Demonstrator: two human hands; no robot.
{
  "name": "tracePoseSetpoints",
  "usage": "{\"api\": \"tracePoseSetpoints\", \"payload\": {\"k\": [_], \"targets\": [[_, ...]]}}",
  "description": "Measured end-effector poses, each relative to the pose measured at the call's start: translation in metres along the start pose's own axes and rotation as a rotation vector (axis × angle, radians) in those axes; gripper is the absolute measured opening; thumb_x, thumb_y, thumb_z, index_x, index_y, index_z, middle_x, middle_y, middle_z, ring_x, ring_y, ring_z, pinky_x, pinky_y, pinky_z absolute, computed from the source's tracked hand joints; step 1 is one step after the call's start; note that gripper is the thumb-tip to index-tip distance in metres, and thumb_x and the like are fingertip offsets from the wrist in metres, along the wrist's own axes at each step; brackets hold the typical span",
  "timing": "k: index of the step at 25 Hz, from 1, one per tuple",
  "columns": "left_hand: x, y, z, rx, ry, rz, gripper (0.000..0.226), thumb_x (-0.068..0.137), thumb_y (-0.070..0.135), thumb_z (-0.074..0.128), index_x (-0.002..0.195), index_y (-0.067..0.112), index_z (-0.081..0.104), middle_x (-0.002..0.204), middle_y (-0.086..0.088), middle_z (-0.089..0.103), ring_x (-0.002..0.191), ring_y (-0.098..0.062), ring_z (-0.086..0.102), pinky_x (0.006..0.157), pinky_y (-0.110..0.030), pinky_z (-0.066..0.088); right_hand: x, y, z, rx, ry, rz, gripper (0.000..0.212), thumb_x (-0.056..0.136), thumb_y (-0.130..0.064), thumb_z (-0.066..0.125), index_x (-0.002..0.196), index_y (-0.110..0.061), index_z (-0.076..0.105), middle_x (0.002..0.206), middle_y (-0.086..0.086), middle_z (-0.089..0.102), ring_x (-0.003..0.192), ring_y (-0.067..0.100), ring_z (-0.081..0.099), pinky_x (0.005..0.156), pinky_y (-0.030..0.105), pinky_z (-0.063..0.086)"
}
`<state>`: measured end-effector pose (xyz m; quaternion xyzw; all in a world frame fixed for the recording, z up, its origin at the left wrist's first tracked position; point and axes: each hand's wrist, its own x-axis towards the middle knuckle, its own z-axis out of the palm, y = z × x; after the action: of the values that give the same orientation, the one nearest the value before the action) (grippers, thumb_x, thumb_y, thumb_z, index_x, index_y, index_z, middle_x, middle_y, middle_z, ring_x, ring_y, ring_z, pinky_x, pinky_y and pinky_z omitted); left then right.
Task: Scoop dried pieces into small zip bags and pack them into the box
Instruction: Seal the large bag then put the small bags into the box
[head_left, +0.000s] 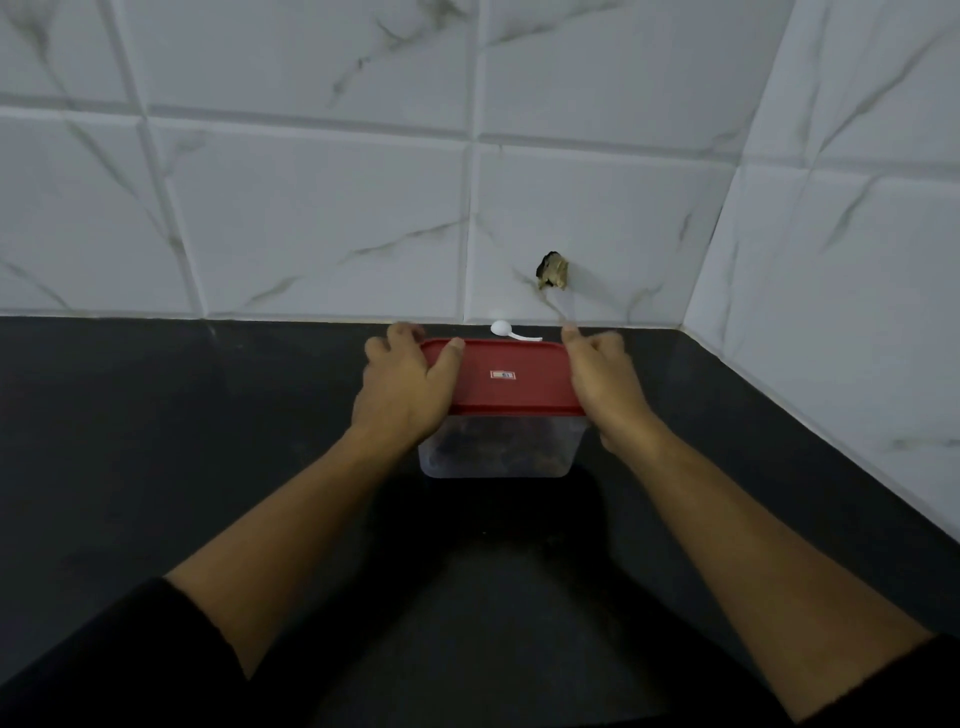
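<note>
Black counter (156, 441), marble-tiled corner wall (311, 208); red-lidded box (501, 410) between 2 hands.

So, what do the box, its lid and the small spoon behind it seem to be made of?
The box looks like clear, slightly frosted plastic: dark contents show through its wall. The red lid seems to be opaque matte plastic with a moulded rim and a small label. The spoon is white and smooth, probably plastic, though it is too small to be sure.
</note>
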<state>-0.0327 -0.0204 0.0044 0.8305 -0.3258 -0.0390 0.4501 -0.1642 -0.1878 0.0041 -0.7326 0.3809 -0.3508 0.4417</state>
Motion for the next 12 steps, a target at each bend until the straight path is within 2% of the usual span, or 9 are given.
{"api": "tracePoseSetpoints", "payload": {"k": [3,4,6,7,9,12], "targets": [[0.006,-0.01,-0.002,-0.176,0.003,-0.077,0.054,0.101,0.056,0.05,0.138,0.018,0.042,0.133,-0.006,0.038,0.112,-0.025,0.051,0.096,-0.04,0.047,0.004,0.005,0.002,0.209,-0.039,0.081,0.032,0.102,-0.05,0.05,0.09,-0.02,0.053,0.089,-0.001,0.06,0.084,0.02,0.063,0.078,0.045,0.057],[0.011,-0.014,-0.004,-0.213,0.013,-0.083,0.052,0.1,0.056,0.052,0.135,0.019,0.044,0.131,-0.004,0.04,0.111,-0.024,0.053,0.094,-0.04,0.049,0.006,0.007,0.003,0.251,-0.077,0.063,0.031,0.102,-0.046,0.05,0.083,-0.022,0.052,0.081,-0.003,0.057,0.075,0.016,0.059,0.072,0.04,0.052],[0.021,-0.024,-0.009,-0.275,0.044,-0.07,0.053,0.092,0.064,0.058,0.125,0.023,0.051,0.128,-0.003,0.049,0.109,-0.024,0.059,0.093,-0.046,0.055,0.011,0.007,0.006,0.294,-0.161,-0.005,0.029,0.103,-0.036,0.051,0.077,-0.025,0.052,0.07,-0.006,0.055,0.067,0.012,0.053,0.069,0.036,0.043],[0.025,-0.028,-0.012,-0.298,0.057,-0.058,0.057,0.083,0.07,0.059,0.118,0.026,0.054,0.125,-0.004,0.055,0.107,-0.024,0.063,0.092,-0.049,0.057,0.013,0.007,0.009,0.296,-0.198,-0.026,0.026,0.103,-0.032,0.051,0.079,-0.024,0.057,0.072,-0.006,0.059,0.07,0.012,0.055,0.07,0.035,0.043],[0.031,-0.038,-0.016,-0.346,0.05,-0.048,0.066,0.069,0.078,0.061,0.112,0.029,0.057,0.122,-0.005,0.062,0.105,-0.023,0.067,0.087,-0.045,0.059,0.02,0.008,0.018,0.295,-0.262,-0.035,0.018,0.104,-0.029,0.052,0.097,-0.02,0.066,0.091,-0.001,0.069,0.086,0.015,0.063,0.079,0.034,0.047],[0.036,-0.049,-0.021,-0.377,0.023,-0.006,0.079,0.066,0.079,0.069,0.122,0.025,0.057,0.134,-0.004,0.056,0.115,-0.017,0.063,0.089,-0.035,0.056,0.027,0.005,0.029,0.257,-0.366,-0.066,0.027,0.109,-0.03,0.049,0.132,-0.02,0.059,0.121,-0.004,0.069,0.113,0.011,0.065,0.099,0.032,0.05]]}}
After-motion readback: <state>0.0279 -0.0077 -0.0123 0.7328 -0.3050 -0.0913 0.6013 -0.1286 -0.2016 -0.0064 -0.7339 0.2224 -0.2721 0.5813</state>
